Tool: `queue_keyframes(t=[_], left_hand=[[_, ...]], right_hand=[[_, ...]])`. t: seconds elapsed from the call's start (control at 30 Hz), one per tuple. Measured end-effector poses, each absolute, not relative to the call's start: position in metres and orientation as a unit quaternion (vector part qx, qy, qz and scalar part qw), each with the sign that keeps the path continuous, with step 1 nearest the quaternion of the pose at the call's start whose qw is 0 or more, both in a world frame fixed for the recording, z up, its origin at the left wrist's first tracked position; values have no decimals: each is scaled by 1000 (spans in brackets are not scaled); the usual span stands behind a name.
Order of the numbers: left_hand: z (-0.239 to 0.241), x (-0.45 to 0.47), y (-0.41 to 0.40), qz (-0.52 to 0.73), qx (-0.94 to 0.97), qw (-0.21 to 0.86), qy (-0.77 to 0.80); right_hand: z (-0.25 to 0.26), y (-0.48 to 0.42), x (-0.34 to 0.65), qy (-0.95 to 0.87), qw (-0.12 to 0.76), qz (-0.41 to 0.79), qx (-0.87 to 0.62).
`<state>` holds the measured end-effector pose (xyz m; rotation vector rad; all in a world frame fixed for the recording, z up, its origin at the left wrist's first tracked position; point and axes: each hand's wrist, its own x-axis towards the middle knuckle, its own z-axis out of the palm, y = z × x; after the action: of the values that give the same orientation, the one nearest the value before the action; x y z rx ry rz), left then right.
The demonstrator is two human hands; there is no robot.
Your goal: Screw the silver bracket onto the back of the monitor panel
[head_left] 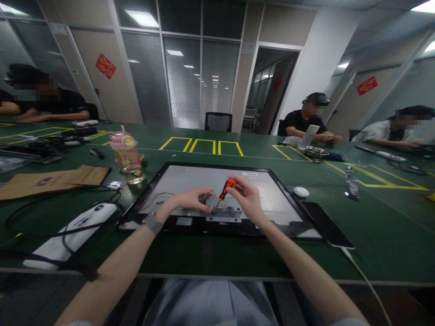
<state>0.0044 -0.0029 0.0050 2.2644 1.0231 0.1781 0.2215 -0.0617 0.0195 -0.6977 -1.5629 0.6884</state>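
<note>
My right hand (pixel 246 194) pinches the handle of an orange and black screwdriver (pixel 226 188). The shaft slants down to a metal bracket with connector ports (pixel 229 213), near the front edge of a flat display panel (pixel 170 181). On the bracket's left, my left hand (pixel 192 199) is low over the panel, fingers stretched out and thumb apart, its thumb tip close to the screwdriver's tip. A small dark thing (pixel 204 198) shows between the thumb and fingers; its kind is unclear. Whether the tip sits on a screw is too small to see.
Left of the panel are a pink-lidded bottle (pixel 127 158), brown paper packaging (pixel 54 181) and a white device with black cables (pixel 73 235). At right lie a phone (pixel 326 224) with its cable, a white case (pixel 301 192) and a metal bowl (pixel 316 153). Several people sit across the table.
</note>
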Motion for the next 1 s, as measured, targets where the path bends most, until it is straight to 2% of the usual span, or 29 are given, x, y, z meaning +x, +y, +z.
queue_keyframes(t=[0.2, 0.37, 0.5, 1.0], left_hand=[[4, 4, -2, 67, 861, 318, 391], [2, 2, 0, 63, 857, 321, 399], [0, 2, 1, 65, 859, 322, 393], [3, 5, -2, 66, 861, 312, 395]], right_hand=[[25, -62, 224, -666, 625, 277, -299], [27, -62, 226, -675, 588, 346, -281], [20, -58, 225, -651, 595, 396, -257], [19, -56, 223, -601, 608, 447, -262]])
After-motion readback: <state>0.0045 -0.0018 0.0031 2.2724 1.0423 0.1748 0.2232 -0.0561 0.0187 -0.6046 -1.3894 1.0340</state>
